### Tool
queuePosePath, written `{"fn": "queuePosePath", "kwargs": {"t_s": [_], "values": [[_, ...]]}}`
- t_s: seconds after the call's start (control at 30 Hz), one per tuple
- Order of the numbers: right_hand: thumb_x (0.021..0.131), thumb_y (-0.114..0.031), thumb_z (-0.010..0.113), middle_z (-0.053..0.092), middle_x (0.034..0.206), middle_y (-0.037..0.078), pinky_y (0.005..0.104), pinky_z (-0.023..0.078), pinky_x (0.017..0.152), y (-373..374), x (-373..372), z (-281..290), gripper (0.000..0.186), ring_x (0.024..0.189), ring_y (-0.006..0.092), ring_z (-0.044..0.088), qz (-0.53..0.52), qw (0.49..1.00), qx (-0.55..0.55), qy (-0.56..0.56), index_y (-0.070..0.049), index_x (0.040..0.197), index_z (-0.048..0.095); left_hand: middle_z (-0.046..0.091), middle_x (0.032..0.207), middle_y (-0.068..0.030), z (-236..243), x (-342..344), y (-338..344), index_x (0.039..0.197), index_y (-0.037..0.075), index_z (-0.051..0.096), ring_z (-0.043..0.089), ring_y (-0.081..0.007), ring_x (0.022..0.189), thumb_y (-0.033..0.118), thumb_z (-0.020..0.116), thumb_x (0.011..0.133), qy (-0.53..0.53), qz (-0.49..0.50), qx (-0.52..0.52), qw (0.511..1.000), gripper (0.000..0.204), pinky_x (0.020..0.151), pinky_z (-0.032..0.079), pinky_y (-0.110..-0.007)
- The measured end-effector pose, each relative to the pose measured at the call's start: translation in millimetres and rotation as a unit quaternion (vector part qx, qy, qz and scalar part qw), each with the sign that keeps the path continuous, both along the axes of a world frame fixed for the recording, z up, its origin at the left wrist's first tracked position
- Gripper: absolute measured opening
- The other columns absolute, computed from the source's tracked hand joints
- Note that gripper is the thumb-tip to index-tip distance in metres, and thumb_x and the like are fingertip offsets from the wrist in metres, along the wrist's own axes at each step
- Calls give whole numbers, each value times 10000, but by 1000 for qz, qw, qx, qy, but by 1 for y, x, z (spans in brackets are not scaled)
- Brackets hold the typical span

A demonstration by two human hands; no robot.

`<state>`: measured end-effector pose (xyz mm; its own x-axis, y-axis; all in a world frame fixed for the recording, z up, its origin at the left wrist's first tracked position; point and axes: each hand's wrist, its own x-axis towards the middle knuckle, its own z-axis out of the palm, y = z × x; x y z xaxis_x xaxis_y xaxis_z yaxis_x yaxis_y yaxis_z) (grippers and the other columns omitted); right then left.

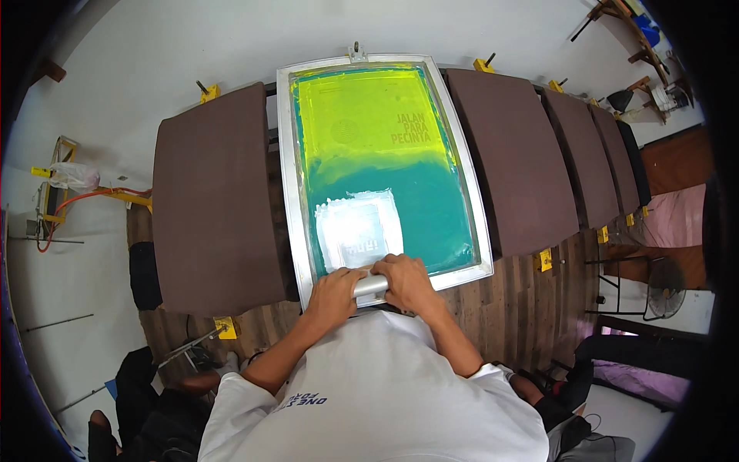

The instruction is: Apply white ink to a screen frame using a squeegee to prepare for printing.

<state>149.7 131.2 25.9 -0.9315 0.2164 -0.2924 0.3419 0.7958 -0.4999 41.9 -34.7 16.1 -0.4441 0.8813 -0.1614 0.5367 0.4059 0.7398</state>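
A screen-printing frame (479, 223) with a silvery metal rim lies in front of me. Its mesh is yellow-green (354, 108) in the far half and teal (431, 208) in the near half. White ink (356, 219) covers a patch at the near left of the mesh. At the near end of the frame, both my hands grip a squeegee with a rounded silvery handle (372, 286). My left hand (336, 297) closes round its left side, my right hand (403, 282) round its right side. The hands hide most of the squeegee, and its blade does not show.
Brown padded boards stand in a row, one to the left (215, 200) and several to the right (512, 162), with yellow clamps (543, 260) at their ends. A hinge clamp (357, 52) meets the frame's far edge. A fan (667, 289) stands at the right.
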Motion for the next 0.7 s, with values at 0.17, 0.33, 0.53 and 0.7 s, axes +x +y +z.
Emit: {"fn": "queuePosePath", "kwargs": {"t_s": [0.17,0.33,0.53,0.7], "values": [[681,-44,673,684,960,108,494,503,771,27,-51,2,328,942,339,664,20,999,22,-12,-127,998,700,693,983,-200,-2,-46,26,1098,81,714,666,-391,916,-40,607,731,37,5,-19,999,401,833,528,-471],[704,-39,708,660,1025,67,474,498,775,30,-60,-15,348,966,301,648,2,998,56,40,-136,1034,655,678,1049,-186,-26,-57,35,1127,39,684,650,-385,967,-99,594,721,109,15,69,992,439,828,523,-466],[618,-11,740,580,1165,100,485,460,782,-21,18,-22,497,1076,325,575,-8,996,49,70,-107,1089,617,597,1270,-193,-34,17,-15,1247,24,614,589,-359,1176,-92,580,758,115,-11,45,992,503,968,464,-459],[657,-2,679,647,1040,81,480,486,801,-4,0,6,420,1005,331,621,20,1000,10,5,-118,1059,658,674,1155,-197,-3,-4,-5,1202,10,643,643,-375,1068,-94,589,720,7,-30,0,1000,495,943,498,-452]]}}
